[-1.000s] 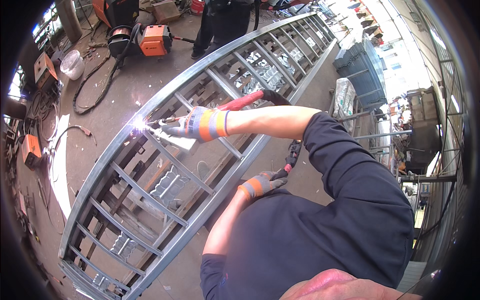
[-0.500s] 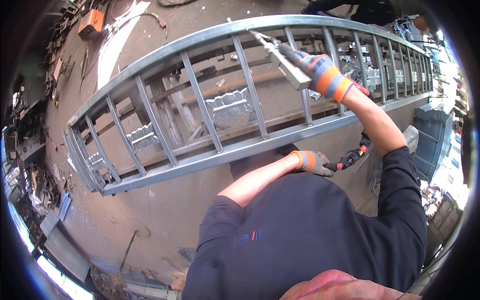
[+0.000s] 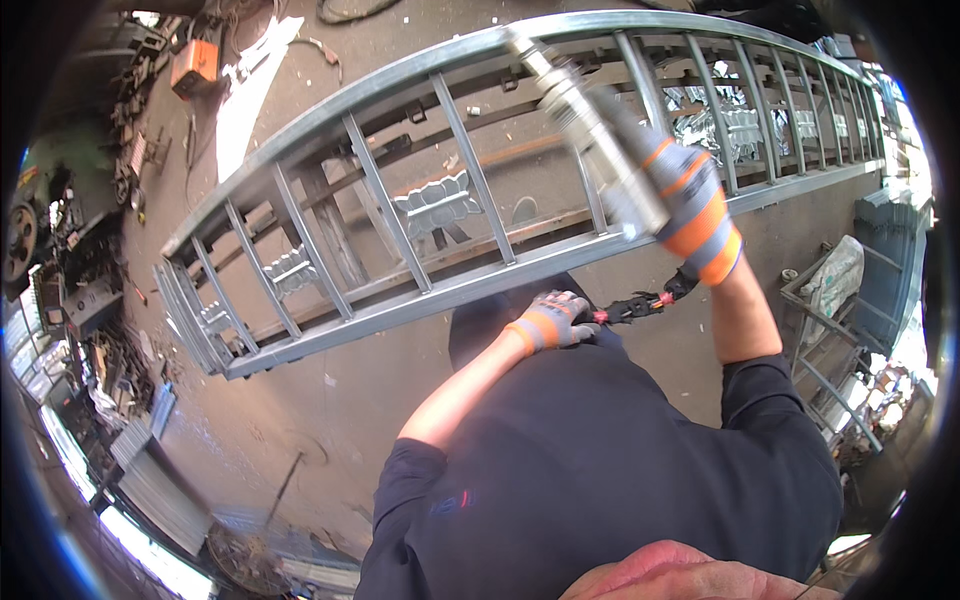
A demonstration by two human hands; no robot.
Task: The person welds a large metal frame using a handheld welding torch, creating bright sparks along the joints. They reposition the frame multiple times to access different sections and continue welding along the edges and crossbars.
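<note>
My right hand (image 3: 700, 215), in a grey and orange glove, is closed around a long silver and dark tool (image 3: 592, 130). Motion blurs the tool, so its exact kind is unclear. Its narrow tip points up-left, over the far rail of a grey metal ladder-like frame (image 3: 375, 287). Close to my body, my gloved left hand (image 3: 552, 320) has its fingers curled at the end of a black cable with red bands (image 3: 640, 306). It appears to grip the cable, though the fingers partly hide the hold. From there the cable runs right, toward my right wrist.
Beneath the frame are dark metal bars and shiny ribbed pieces (image 3: 437, 205). An orange box (image 3: 195, 65) stands on the floor at far left. To the right are a metal stand with a pale cloth (image 3: 832, 280) and stacked grey-blue panels (image 3: 880, 270). Scrap lines the left side.
My right hand has come nearer and swung the tool steeper, its tip still by the far rail. The left hand has shifted left with the cable end. The whole view has shifted slightly.
</note>
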